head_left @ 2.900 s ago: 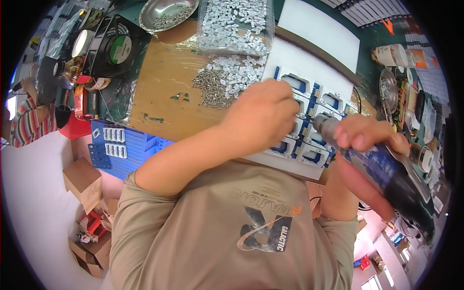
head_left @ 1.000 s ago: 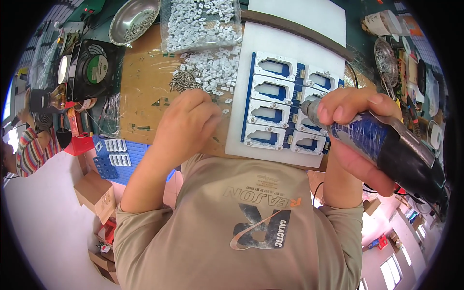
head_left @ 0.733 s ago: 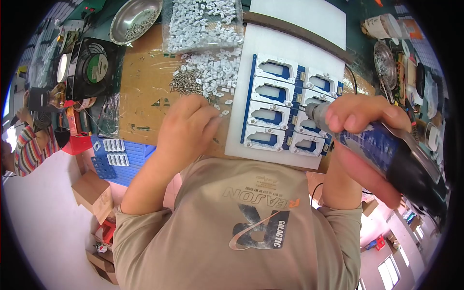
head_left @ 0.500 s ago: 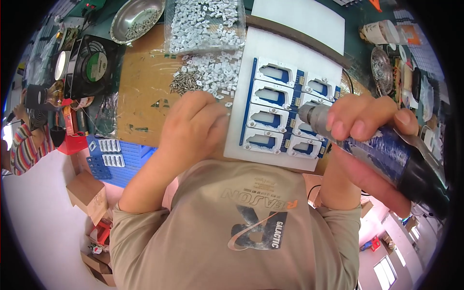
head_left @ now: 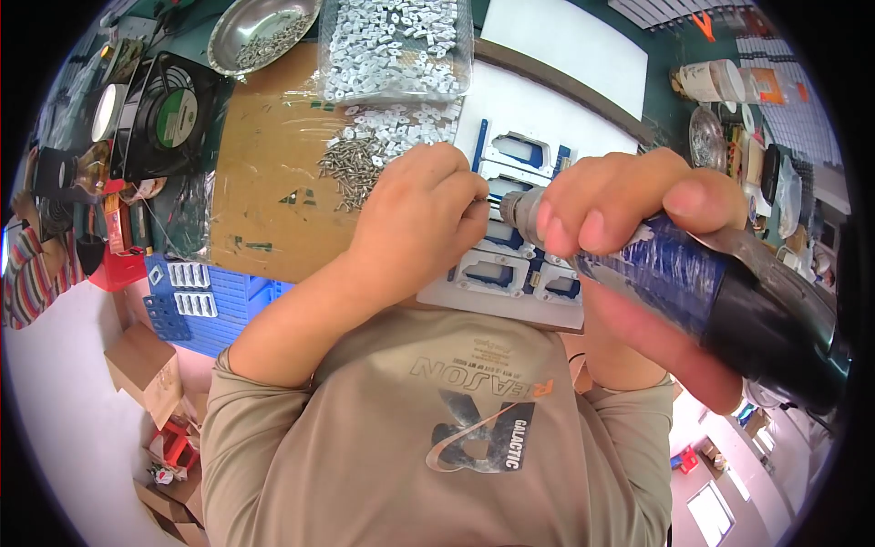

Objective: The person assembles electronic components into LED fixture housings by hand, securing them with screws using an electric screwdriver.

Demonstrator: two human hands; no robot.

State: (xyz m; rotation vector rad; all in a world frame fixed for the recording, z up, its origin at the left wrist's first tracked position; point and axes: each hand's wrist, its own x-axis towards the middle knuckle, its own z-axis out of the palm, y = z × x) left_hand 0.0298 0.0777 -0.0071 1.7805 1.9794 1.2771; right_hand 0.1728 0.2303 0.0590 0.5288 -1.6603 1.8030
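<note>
The power driver (head_left: 679,283) sat in the right hand (head_left: 638,205), fingers wrapped round its body, its nose above the white frames (head_left: 497,149) on a white sheet (head_left: 570,128). The left hand (head_left: 415,219) had its fingers pinched narrow beside the tip; whether they held anything could not be told. The step looked like lining the tip up over a frame, and the next move seemed to call for steadiness. On the bench (head_left: 663,109), loose screws (head_left: 351,171) lay by small white pieces (head_left: 387,128), near a metal bowl (head_left: 219,41); a striped sleeve (head_left: 41,273) showed at far left
</note>
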